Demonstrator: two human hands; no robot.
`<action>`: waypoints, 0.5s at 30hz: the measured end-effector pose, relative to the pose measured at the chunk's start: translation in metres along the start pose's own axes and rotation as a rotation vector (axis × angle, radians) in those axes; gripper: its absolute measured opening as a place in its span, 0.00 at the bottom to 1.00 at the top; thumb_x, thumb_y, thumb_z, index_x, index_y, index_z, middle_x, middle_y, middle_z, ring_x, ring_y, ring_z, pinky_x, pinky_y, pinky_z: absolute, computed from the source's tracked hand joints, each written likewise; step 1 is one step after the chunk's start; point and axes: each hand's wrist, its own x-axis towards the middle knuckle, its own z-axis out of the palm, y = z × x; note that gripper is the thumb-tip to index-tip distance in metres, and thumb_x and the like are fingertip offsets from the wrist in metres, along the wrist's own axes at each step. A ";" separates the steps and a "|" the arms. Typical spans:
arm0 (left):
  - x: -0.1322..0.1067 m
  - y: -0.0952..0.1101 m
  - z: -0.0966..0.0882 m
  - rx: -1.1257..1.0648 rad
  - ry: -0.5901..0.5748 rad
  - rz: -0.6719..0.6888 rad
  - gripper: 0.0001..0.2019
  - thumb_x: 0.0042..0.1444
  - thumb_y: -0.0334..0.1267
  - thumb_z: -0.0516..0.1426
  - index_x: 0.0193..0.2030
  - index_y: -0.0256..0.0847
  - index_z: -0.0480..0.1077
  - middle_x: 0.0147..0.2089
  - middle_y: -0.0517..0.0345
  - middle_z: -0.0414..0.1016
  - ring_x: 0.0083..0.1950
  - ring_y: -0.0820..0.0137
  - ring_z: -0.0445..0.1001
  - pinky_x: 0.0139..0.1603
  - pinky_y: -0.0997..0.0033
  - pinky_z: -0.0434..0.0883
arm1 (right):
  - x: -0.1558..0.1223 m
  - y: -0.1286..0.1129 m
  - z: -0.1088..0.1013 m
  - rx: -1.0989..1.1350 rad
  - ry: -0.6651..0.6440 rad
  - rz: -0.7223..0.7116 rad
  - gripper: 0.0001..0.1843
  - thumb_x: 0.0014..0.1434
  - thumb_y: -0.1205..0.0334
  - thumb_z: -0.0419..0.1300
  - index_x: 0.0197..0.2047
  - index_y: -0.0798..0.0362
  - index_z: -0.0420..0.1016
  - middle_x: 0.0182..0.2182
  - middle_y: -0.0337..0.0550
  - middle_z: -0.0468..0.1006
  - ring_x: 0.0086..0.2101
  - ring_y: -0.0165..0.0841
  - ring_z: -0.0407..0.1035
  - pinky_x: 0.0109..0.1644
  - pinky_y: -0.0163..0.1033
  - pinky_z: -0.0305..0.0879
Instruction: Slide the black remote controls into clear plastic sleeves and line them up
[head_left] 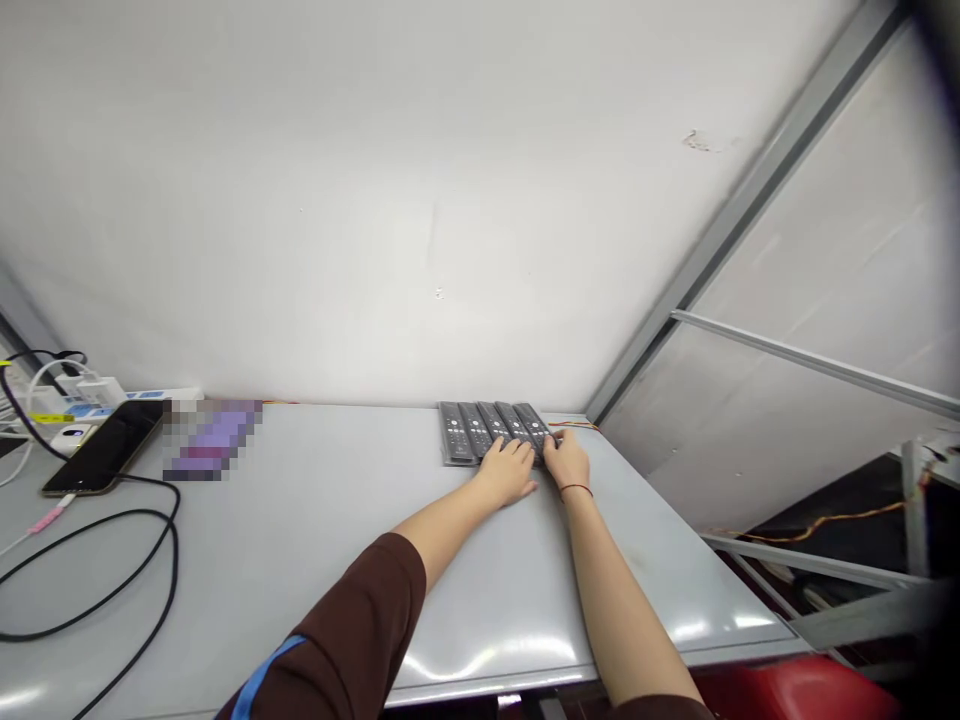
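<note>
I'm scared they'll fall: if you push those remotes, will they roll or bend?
Probably not roll: the remotes lie flat, side by side. They look like stiff bars, so likely no bending. The shiny table may let them slide easily.

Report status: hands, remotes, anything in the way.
Left hand and right hand on near ends of remotes, side by side by the wall. Phone and black cable far left, apart.

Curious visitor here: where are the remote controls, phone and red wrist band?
remote controls (487,425), head view, middle of the row
phone (105,448), head view, centre of its screen
red wrist band (576,489), head view, its visible strand
</note>
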 end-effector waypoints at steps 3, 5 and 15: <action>-0.012 -0.016 -0.021 -0.001 0.094 0.115 0.23 0.61 0.47 0.48 0.59 0.37 0.61 0.60 0.46 0.64 0.62 0.60 0.59 0.61 0.58 0.57 | -0.007 -0.001 -0.005 -0.037 0.034 -0.021 0.14 0.57 0.59 0.51 0.40 0.58 0.72 0.39 0.60 0.74 0.43 0.49 0.66 0.45 0.49 0.58; -0.031 -0.036 -0.041 -0.009 0.109 0.124 0.18 0.62 0.43 0.46 0.56 0.40 0.63 0.53 0.48 0.69 0.54 0.63 0.65 0.54 0.63 0.63 | -0.014 -0.005 -0.010 -0.048 0.093 -0.013 0.17 0.57 0.57 0.52 0.45 0.57 0.71 0.46 0.63 0.71 0.48 0.54 0.61 0.46 0.54 0.56; -0.188 -0.155 -0.082 0.077 0.091 -0.393 0.14 0.59 0.33 0.47 0.51 0.37 0.66 0.51 0.49 0.70 0.48 0.63 0.70 0.48 0.62 0.68 | -0.090 -0.108 0.014 0.046 0.110 -0.875 0.07 0.58 0.63 0.54 0.33 0.52 0.72 0.37 0.46 0.75 0.42 0.38 0.65 0.48 0.41 0.58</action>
